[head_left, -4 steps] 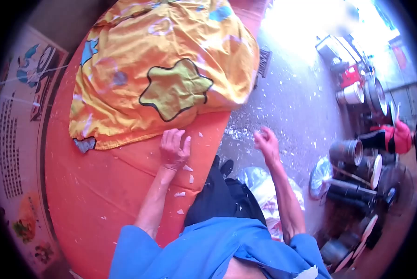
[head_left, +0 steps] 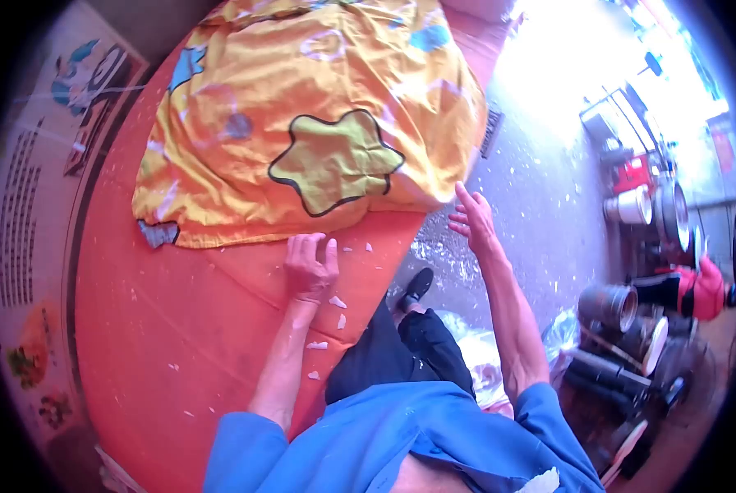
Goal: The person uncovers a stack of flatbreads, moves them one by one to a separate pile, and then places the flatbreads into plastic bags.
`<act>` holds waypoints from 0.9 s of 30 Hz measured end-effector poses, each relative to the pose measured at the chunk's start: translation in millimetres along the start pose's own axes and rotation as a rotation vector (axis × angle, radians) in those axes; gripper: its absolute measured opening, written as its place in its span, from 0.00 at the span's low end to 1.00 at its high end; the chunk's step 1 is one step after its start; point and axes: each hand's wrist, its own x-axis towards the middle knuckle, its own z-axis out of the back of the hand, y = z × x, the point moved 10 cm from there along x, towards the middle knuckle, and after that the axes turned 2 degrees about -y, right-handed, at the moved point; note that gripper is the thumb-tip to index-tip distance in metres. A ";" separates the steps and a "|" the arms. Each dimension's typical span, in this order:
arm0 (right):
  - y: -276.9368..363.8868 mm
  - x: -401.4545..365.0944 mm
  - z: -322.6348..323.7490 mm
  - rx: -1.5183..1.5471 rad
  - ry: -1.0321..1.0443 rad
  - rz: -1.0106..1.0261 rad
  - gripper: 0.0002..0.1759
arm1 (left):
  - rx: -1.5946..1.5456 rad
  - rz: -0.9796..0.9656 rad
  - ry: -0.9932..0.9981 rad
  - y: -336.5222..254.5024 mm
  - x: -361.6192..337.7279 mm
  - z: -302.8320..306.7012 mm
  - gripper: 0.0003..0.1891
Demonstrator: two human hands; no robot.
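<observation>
A yellow cloth (head_left: 245,189) printed with a large green star and blue patches lies wrinkled over the red-covered surface (head_left: 163,329). My left hand (head_left: 310,267) is at the cloth's near hem, thumb apart from the fingers, which bend with their tips right by the edge. Nothing shows in it. Off the surface's right edge, my right hand (head_left: 475,220) reaches up beside the cloth's right corner with its fingers spread and empty. Several small white scraps (head_left: 317,346) are scattered on the red covering near my left wrist.
Clear and white plastic bags (head_left: 479,353) rest on the floor by my legs. White flecks dot the grey floor (head_left: 540,205). At right stand a metal bucket (head_left: 608,306), a white bucket (head_left: 629,205) and a person in red (head_left: 701,292). A printed panel (head_left: 35,222) borders the left side.
My right hand has moved up toward the cloth's right corner, and its bent fingers have spread. My left hand stays by the hem. The view has shifted slightly, showing more of my foot.
</observation>
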 end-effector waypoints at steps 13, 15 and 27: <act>159.0 -25.9 -18.8 -0.016 0.507 0.507 0.17 | -0.575 1.214 -0.755 123.9 -65.2 27.3 0.36; 177.1 -22.4 -22.3 -0.068 0.524 0.514 0.17 | -0.592 1.238 -0.765 134.2 -66.1 29.1 0.39; 380.4 -19.5 -175.4 -0.130 0.701 0.795 0.12 | -0.580 1.346 -0.535 147.2 -31.0 21.3 0.23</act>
